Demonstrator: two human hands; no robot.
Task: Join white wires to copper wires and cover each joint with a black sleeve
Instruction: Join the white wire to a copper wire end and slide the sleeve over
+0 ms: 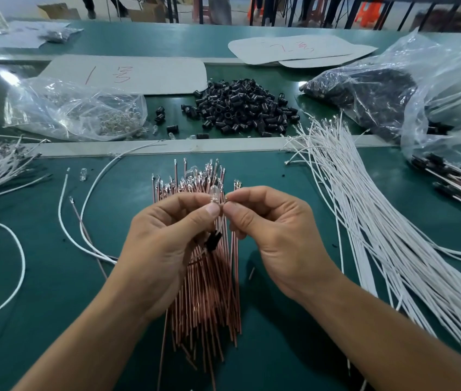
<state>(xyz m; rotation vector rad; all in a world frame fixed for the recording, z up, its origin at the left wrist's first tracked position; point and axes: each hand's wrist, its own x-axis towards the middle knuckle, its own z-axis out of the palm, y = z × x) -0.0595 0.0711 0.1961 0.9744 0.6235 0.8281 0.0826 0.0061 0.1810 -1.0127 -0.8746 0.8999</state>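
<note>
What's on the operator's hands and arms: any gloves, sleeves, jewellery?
Nothing worn. The left hand and right hand have no gloves, rings or watch. Both forearms are uncovered to the frame edge, with no sleeves in view.

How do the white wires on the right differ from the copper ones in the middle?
The white wires are longer and curve; the copper wires are shorter and straight. The white wires fan out loosely; the copper wires lie tightly bundled. Both lie on the green table.

Copper wires [203,292] partly behind left hand [164,238]; white wires [393,235] beyond right edge
</note>
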